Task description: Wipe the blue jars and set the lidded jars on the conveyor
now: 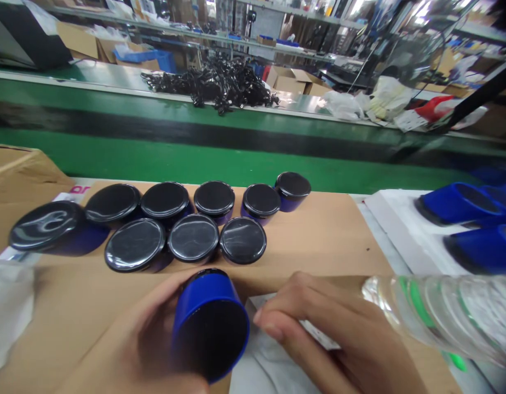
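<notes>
The left hand (154, 339) is wrapped around a blue jar (211, 325) at the near edge of the cardboard-covered worktable (331, 235), fingers curled behind its wall so that the jar lies tilted, its long axis running from the hand toward the camera and its round dark end facing up and outward. The right hand (339, 339) sits just beside the jar on its right, fingers bent and close together, the fingertip (271, 328) of one nearly touching the jar's rim while the hand rests on a white sheet with a small label (314, 334); whether it pinches the label cannot be told. The jar is thus between the two hands, gripped by the left and nearer to it. Just beyond the hands, toward the middle of the table, stands a cluster of capped jars with glossy black lids (193, 238), set in two close rows, touching or nearly so. A clear plastic water bottle (442, 314) lies on its side at the near right edge. At the right corner a white tray (395, 219) holds open blue jars (458, 202) lying over. A green conveyor belt (236, 158) runs along the far edge, with a heap of black cords (220, 82) beyond it.
</notes>
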Demonstrator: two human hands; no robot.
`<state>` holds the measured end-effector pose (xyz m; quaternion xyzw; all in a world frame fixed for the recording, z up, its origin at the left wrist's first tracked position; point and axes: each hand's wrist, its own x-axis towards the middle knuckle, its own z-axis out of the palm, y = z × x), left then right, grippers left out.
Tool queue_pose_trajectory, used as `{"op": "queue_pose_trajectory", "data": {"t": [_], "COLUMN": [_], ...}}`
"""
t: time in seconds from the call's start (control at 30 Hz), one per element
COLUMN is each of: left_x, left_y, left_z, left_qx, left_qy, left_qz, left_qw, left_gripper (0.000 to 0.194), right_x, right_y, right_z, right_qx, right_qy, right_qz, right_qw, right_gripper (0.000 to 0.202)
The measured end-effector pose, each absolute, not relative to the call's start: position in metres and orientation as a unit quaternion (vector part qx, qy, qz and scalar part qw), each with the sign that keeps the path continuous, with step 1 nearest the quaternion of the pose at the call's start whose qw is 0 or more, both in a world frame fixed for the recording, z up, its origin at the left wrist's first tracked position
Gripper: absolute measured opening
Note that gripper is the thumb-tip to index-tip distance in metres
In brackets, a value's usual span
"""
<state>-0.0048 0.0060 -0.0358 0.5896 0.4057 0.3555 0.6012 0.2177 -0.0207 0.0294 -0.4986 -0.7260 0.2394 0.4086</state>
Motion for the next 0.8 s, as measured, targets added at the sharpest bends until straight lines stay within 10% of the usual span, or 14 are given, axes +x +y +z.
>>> {"op": "queue_pose_trajectory", "data": {"t": [0.23, 0.8], "left_x": [-0.007, -0.014], "left_y": [0.006, 0.029], "left_z": [-0.044, -0.028], "left_qx": [0.551, 0.665], "left_qy": [0.400, 0.262], "left_qz": [0.387, 0.277], "left_qw": [0.622, 0.642], "left_gripper": [0.076, 0.069], "right_x": [0.233, 0.211], "right_y": [-0.023, -0.019], "right_z": [0.039, 0.009], "right_qx": [-0.484, -0.523], "right_qy": [-0.700, -0.744], "right_qz": [0.288, 0.203], "right_qw": [0.440, 0.364], "right_gripper": [0.009, 0.034]}}
